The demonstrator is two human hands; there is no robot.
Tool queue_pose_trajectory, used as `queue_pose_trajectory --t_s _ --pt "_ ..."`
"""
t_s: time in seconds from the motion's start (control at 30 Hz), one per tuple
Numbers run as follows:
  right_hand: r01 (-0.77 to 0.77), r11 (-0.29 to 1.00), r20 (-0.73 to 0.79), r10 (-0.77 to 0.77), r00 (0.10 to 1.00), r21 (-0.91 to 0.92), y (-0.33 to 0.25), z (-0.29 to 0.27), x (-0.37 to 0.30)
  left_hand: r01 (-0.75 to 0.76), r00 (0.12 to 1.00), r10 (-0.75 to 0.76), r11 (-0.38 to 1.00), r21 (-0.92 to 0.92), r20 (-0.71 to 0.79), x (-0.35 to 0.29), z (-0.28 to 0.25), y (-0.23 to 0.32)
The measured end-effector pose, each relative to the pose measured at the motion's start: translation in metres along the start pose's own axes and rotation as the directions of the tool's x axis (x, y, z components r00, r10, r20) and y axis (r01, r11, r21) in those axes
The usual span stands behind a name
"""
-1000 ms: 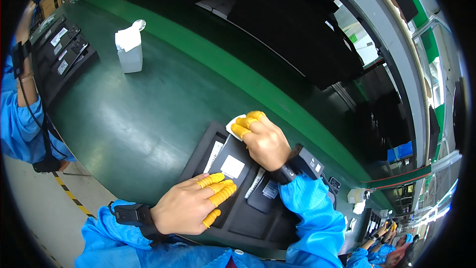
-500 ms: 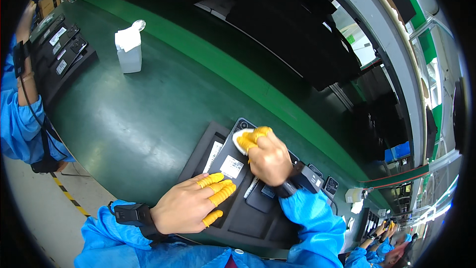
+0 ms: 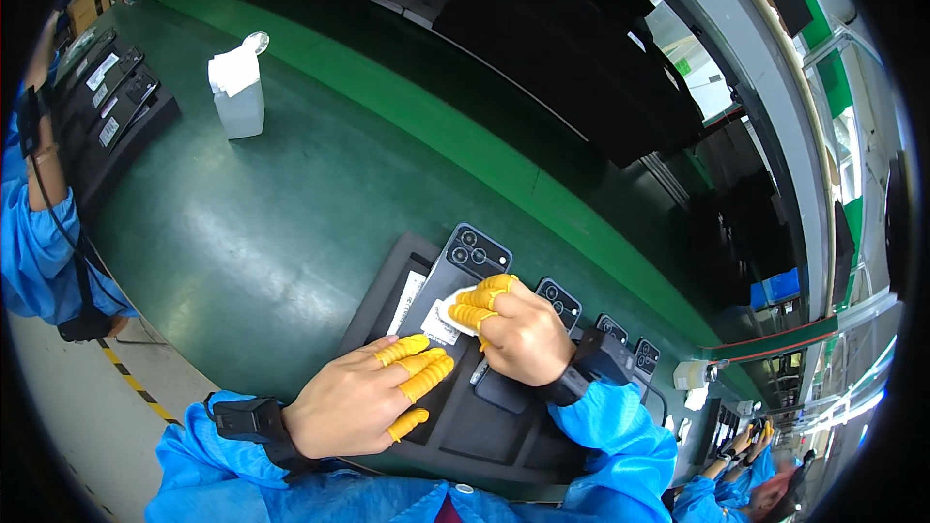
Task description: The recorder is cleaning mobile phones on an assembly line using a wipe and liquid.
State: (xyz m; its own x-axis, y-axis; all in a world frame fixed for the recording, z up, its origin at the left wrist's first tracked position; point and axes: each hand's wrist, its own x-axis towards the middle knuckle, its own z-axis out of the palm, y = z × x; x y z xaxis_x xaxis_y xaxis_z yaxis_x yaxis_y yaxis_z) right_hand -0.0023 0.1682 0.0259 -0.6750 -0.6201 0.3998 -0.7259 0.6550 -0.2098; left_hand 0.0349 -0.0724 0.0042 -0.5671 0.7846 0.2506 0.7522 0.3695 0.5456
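A dark grey phone (image 3: 448, 276) lies back up on a black foam tray (image 3: 399, 260), its camera lenses at the far end and a white label (image 3: 439, 329) on its back. My right hand (image 3: 525, 337), with yellow finger cots, pinches a folded white wipe (image 3: 449, 308) against the phone's back beside the label. My left hand (image 3: 354, 402) lies with fingers stretched out over the phone's near end, several fingertips in yellow cots. To the right, a second phone (image 3: 559, 303) sits partly behind my right hand and wrist.
More phones (image 3: 646, 356) stand in line to the right. On the green bench (image 3: 242, 232) is a translucent bottle (image 3: 240, 111) with white wipe on top. A co-worker's arm (image 3: 44, 174) and a tray with phones (image 3: 116, 116) are at left; other people work far right.
My right hand has slid the wipe from beside the camera lenses down the phone's back toward the label, uncovering the lenses. My left hand has stayed nearly in place.
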Motion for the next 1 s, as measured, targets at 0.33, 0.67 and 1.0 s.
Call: queue_pose_trajectory --t_s 0.33,0.67,1.0 --pt "-0.193 0.947 -0.123 0.166 0.978 -0.258 0.016 0.004 0.018 -0.009 1.0 0.009 1.0 0.011 -0.002 0.001 -0.001 0.0" --pt "-0.19 0.949 -0.182 0.147 0.972 -0.251 0.002 0.022 0.027 0.006 1.0 -0.006 0.999 0.034 -0.006 0.001 -0.002 0.001" --pt "-0.087 0.969 0.028 0.083 0.996 0.23 0.016 -0.014 0.018 0.04 0.999 -0.039 0.999 -0.005 0.038 -0.002 0.0 0.003"
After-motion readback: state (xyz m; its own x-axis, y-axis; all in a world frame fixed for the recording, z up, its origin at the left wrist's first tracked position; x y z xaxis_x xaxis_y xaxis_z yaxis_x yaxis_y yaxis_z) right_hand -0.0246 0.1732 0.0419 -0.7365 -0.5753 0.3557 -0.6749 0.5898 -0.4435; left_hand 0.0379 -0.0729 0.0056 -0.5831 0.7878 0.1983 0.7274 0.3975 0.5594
